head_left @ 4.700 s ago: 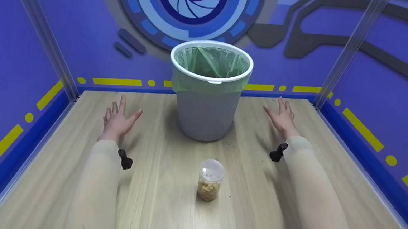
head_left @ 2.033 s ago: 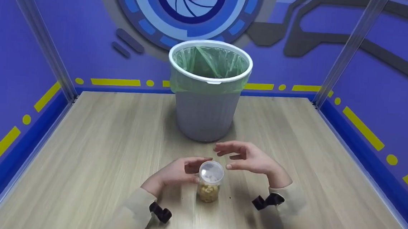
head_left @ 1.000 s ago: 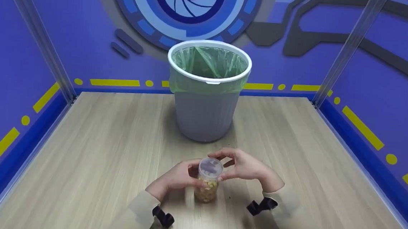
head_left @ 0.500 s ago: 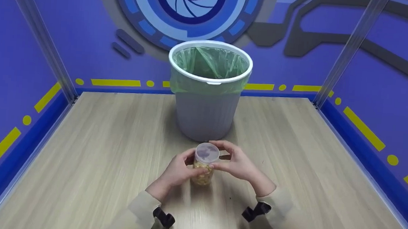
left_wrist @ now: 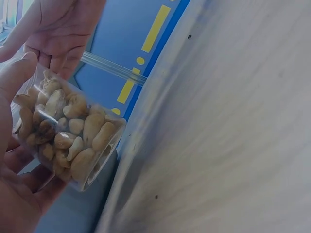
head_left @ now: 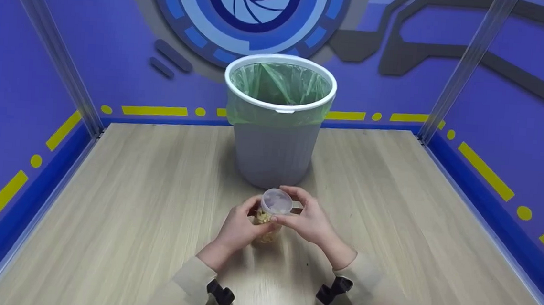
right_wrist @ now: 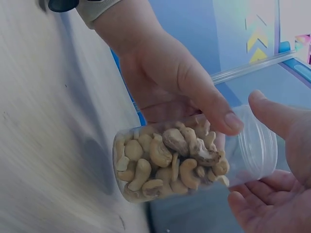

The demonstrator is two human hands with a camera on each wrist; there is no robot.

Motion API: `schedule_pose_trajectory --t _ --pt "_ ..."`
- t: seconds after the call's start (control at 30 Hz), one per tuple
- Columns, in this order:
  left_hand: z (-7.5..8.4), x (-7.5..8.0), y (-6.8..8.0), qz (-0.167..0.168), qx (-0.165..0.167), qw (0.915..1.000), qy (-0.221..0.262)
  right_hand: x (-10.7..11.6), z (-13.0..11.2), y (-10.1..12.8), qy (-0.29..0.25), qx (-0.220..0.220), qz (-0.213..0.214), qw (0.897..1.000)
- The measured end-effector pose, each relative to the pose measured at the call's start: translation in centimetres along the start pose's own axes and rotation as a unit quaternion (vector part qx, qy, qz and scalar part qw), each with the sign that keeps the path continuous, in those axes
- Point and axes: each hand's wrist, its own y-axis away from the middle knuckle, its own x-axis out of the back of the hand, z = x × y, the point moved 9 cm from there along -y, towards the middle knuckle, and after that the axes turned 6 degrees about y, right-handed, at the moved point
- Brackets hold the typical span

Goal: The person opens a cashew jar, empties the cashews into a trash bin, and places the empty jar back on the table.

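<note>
A clear plastic jar (right_wrist: pixel 165 165) of cashews (left_wrist: pixel 73 126) is gripped round its body by my left hand (head_left: pixel 238 226). My right hand (head_left: pixel 308 222) pinches the translucent lid (head_left: pixel 276 201) at the jar's top, thumb on the near side and fingers on the far side. In the head view the lid stands offset to the right and tilted, and cashews show beside its left edge. The right wrist view has the jar lying sideways, with my right thumb and fingers (right_wrist: pixel 286 150) round the lid end. The jar's lower part is partly hidden behind my left hand in the head view.
Just beyond the hands stands a grey waste bin (head_left: pixel 274 148) with a white rim and a green liner (head_left: pixel 257 82). The wooden table (head_left: pixel 155 173) is bordered by blue printed walls (head_left: pixel 93 39). Each wrist wears a black camera mount (head_left: pixel 334 291).
From apart at the sides, both hands came to the jar and took hold of it. It moved up and toward the bin. The lid has since shifted right and tilted against the jar.
</note>
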Motion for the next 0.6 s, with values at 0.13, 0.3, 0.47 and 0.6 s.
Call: schedule_pose_trajectory --t 0.13,0.3,0.47,0.6 --pt "0.15 0.10 0.01 -0.001 -0.007 1.0000 -0.003 0.05 -0.16 0.06 0.007 0.008 0.009 1.000" --pt "0.38 0.16 0.04 -0.010 -0.011 0.9999 0.002 0.07 -0.19 0.05 0.001 0.021 0.008 1.000" --pt "0.28 0.18 0.07 -0.019 -0.003 0.9998 0.002 0.11 0.05 0.02 -0.011 0.022 0.004 1.000" --pt "0.04 0.23 0.06 -0.026 0.013 0.9996 0.005 0.06 0.23 0.00 -0.020 0.017 -0.003 1.000"
